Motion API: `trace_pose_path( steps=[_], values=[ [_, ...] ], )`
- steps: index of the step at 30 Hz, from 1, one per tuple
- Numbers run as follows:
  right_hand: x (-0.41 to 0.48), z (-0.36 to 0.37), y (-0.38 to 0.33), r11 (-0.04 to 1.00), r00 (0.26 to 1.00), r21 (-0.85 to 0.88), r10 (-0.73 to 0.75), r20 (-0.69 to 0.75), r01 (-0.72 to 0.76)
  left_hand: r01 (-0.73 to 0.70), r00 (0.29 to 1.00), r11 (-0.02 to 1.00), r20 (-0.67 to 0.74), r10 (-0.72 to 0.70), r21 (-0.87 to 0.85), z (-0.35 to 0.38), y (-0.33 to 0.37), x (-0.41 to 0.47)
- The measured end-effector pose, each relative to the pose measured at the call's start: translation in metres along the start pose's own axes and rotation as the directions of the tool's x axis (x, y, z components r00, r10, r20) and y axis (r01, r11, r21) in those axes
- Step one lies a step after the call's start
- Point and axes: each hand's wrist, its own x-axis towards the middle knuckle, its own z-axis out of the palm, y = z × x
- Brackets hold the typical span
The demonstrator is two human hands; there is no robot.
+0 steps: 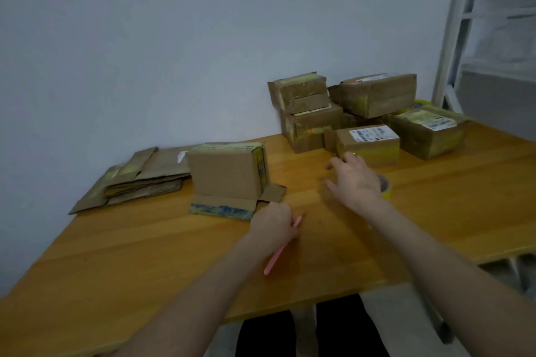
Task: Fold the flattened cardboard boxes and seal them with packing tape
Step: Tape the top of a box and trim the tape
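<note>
Orange-brown wooden desk (145, 255), set against a plain pale wall (174, 38). On the right, a white metal rack (452, 38), cut off by the picture's edge and blurred. Below the near edge of the desk, dark trousers (342, 327) and a strip of grey floor.

Half hidden behind the right grip (355, 180): a yellowish roll of tape (387, 187), lying on the desk with only its right rim in sight. Cannot tell whether touched or not. Right grip apart, fingers straight and spread, over the desk just in front of the nearest sealed box. Left grip (272, 224) clamped round a thin pink stick (278, 255), middle buried in the fist, short end poking forward, long end slanting back toward the near edge. Too blurred to name the tool.

Far left: a stack of flattened boxes (139, 180), lying flat and overlapping. Just beside it to the right, one folded box (229, 171), standing, near flaps open and spread on the desk, left grip close to the corner of one flap. Inside out of sight. Far right, by the wall: a pile of sealed boxes (374, 95), bound in yellowish tape, two layers high, some with white labels, print unreadable. Contents hidden.
</note>
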Motion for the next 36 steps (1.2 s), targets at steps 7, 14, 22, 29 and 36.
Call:
trace_pose_path(
  steps=[7, 14, 22, 29, 36],
  values=[
    [0.012, 0.01, -0.068, 0.907, 0.999, 0.421, 0.038, -0.03, -0.022, 0.154, 0.969, 0.979, -0.174, -0.175, -0.131, -0.023, -0.072, -0.033],
    [0.023, 0.043, -0.127, 0.654, 0.987, 0.739, 0.11, 0.113, -0.158, 0.485, 0.82, 0.869, -0.295, -0.491, -0.101, -0.039, -0.208, -0.066],
    [0.048, 0.046, -0.143, 0.715, 0.991, 0.696, 0.125, -0.042, -0.061, 0.672, 0.721, 0.74, -0.225, -0.656, -0.005, -0.008, -0.29, -0.052],
    [0.059, 0.043, -0.156, 0.87, 0.996, 0.485, -0.059, -0.064, 0.083, 0.048, 0.792, 0.808, -0.471, -0.388, -0.587, -0.079, -0.21, 0.034],
    [0.058, 0.052, -0.18, 0.829, 0.992, 0.552, 0.026, 0.125, -0.092, 0.15, 0.869, 0.746, -0.273, -0.412, -0.649, -0.088, -0.196, 0.089]
  ],
)
